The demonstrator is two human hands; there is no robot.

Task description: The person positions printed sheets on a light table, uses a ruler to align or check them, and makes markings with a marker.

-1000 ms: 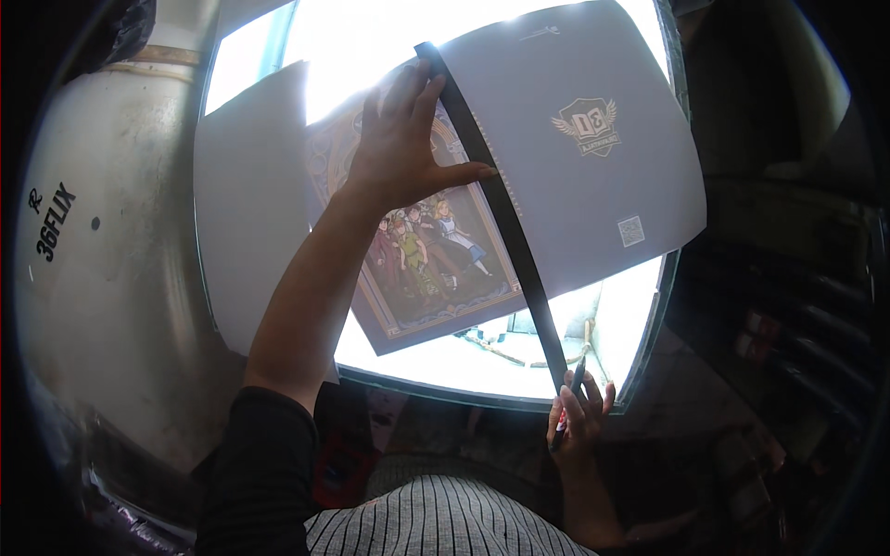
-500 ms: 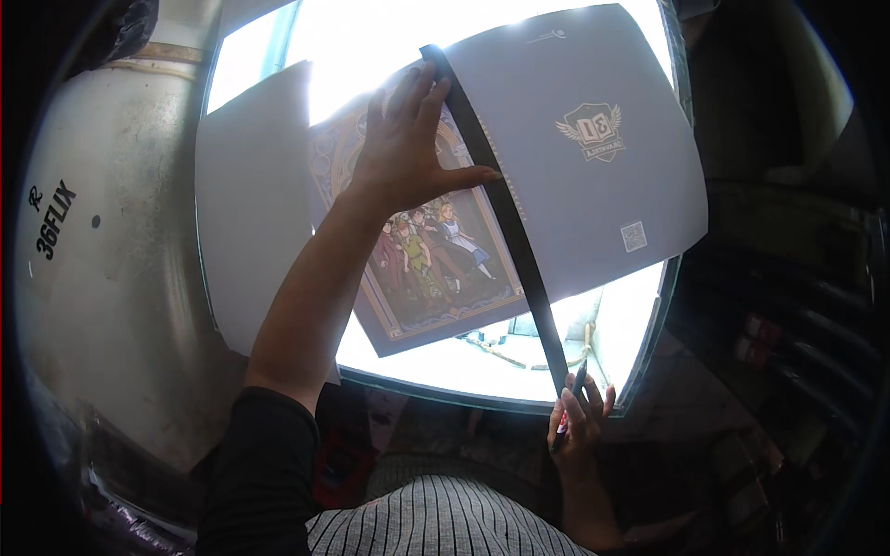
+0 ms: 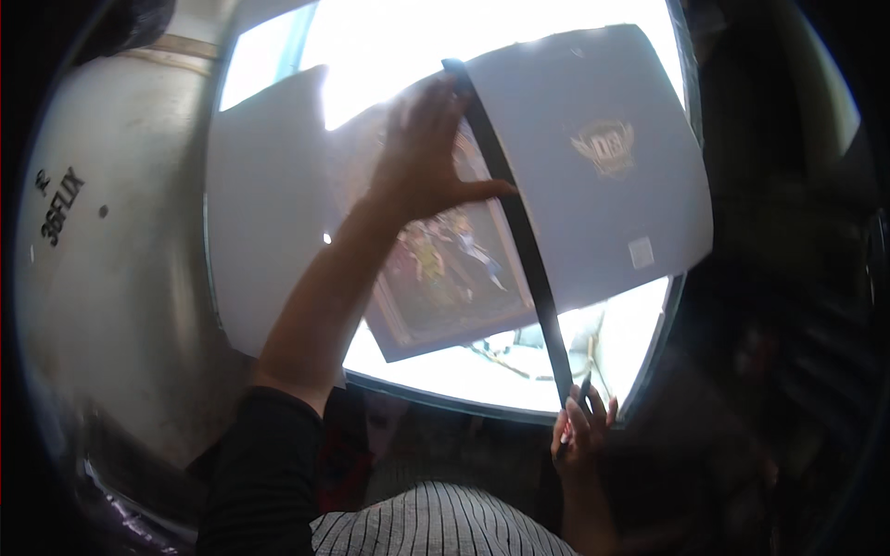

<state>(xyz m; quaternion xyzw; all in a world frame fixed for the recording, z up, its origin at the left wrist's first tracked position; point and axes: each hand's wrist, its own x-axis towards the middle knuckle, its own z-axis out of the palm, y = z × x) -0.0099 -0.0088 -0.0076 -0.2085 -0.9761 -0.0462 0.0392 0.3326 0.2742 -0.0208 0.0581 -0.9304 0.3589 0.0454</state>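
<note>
A long black straightedge (image 3: 526,246) lies slantwise across a printed sheet (image 3: 649,208) on a glowing glass-topped light table (image 3: 445,382). My left hand (image 3: 422,157) is spread flat, its fingertips at the straightedge's far end and its thumb reaching onto the bar. Under that hand, the sheet's framed picture of cartoon figures is partly covered. At the near end of the straightedge, my right hand (image 3: 582,435) is closed around a slim black pen-like tool (image 3: 584,386), with its fingers beside the bar. The tool's exact kind is too blurred to make out.
A plain pale sheet (image 3: 269,204) covers the left part of the light table. Farther left stands a light metal surface (image 3: 120,278) with dark lettering. Dark, indistinct items fill the right side, and a dark bundle (image 3: 125,28) sits at the far left.
The whole view has shifted slightly, putting the scene a little lower and to the right, with more blur. Both hands keep about the same places on the straightedge.
</note>
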